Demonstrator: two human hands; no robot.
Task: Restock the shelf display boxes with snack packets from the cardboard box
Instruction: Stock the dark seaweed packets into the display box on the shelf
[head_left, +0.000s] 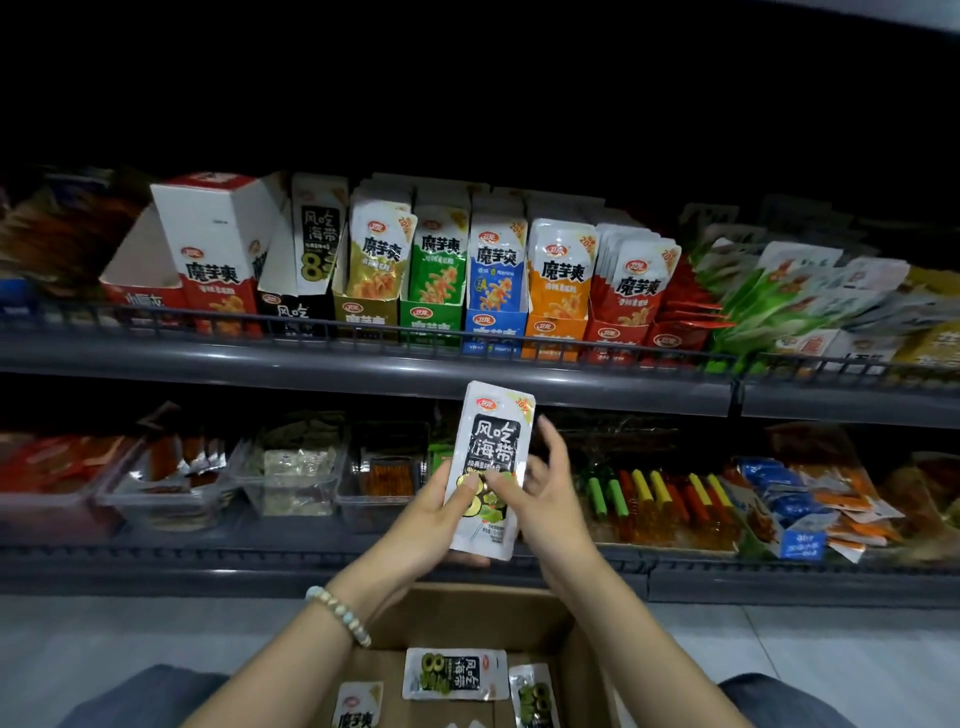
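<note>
A white-and-black seaweed snack packet (491, 447) stands upright in front of the shelves, held by both hands. My left hand (431, 514) grips its lower left edge with the thumb on the front. My right hand (535, 493) pinches its lower right side, fingers spread behind. Below them sits the open cardboard box (566, 654) with loose packets (454, 674) inside. On the upper shelf a black display box (296, 309) with the same seaweed label stands left of centre, its flap raised and no packets showing in it.
Full display boxes in yellow, green (434, 270), blue, orange and red line the upper shelf behind a wire rail (363, 332). An overturned white-and-red box (213, 244) leans at the left. The lower shelf holds clear trays (291, 478) and mixed snacks. The floor is grey.
</note>
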